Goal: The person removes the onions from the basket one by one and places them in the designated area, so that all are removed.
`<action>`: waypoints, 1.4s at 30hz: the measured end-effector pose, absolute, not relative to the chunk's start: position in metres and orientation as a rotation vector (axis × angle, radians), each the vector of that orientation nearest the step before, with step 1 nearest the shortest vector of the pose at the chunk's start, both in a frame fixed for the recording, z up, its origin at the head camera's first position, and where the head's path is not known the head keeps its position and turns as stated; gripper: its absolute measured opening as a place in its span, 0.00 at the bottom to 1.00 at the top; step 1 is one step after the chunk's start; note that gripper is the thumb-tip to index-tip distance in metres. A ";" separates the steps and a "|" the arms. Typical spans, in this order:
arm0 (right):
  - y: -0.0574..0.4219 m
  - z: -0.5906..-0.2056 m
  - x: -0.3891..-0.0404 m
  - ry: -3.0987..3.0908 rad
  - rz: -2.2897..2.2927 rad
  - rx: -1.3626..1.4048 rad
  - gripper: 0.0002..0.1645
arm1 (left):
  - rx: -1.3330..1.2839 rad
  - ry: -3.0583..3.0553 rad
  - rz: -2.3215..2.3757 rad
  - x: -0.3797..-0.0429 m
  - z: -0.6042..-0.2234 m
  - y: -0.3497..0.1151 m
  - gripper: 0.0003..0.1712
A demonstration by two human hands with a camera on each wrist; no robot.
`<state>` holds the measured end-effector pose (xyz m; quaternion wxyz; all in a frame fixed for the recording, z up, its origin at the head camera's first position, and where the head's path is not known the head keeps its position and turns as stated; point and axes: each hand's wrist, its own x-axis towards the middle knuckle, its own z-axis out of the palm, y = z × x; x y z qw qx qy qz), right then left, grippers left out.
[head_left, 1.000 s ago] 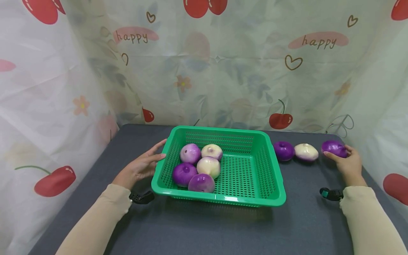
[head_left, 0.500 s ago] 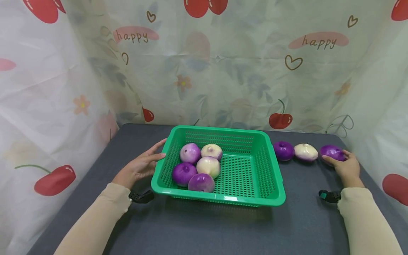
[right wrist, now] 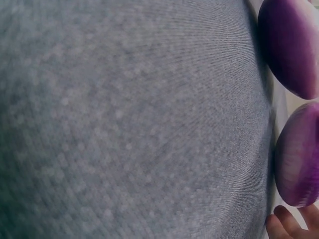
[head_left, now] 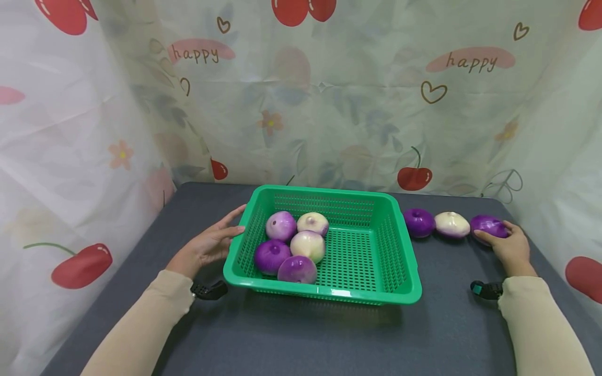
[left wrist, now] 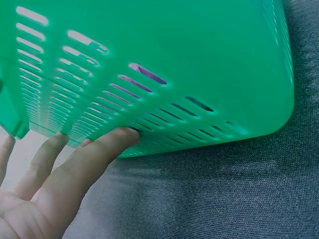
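Note:
My right hand [head_left: 510, 248] grips a glossy purple onion [head_left: 488, 225] at the far right of the table, thumb on its near side and fingers around its right side. In the right wrist view, fingertips show just below this onion [right wrist: 298, 157]. Immediately left of it lie a white onion [head_left: 452, 224] and another purple onion [head_left: 418, 223], in a row. My left hand [head_left: 207, 245] touches the left side of a green plastic basket [head_left: 324, 293]. Its extended fingers [left wrist: 107, 147] lie against the slotted outer wall in the left wrist view. Several purple and whitish onions [head_left: 307, 246] sit in the basket's left half.
A dark grey cloth [head_left: 301, 339] covers the table. Behind and at both sides hangs a pale curtain [head_left: 324, 130] printed with cherries and lettering. The basket's right wall stands close to the leftmost onion of the row.
My right hand has shifted slightly left with the purple onion, narrowing the gap to the white one. The left hand and the basket stay in place.

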<state>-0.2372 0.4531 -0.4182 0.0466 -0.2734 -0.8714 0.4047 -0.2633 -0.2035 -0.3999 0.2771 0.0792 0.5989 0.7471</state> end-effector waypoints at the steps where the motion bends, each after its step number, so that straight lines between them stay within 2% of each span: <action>1: 0.453 -0.418 -0.237 -2.656 1.240 -0.835 0.58 | 0.210 1.604 2.009 -0.263 -0.399 -0.203 0.41; 20: 0.454 -0.417 -0.237 -2.653 1.283 -0.811 0.61 | 0.204 1.598 2.017 -0.263 -0.398 -0.203 0.43; 42: 0.456 -0.412 -0.239 -2.654 1.321 -0.765 0.59 | 0.217 1.595 2.006 -0.262 -0.397 -0.203 0.42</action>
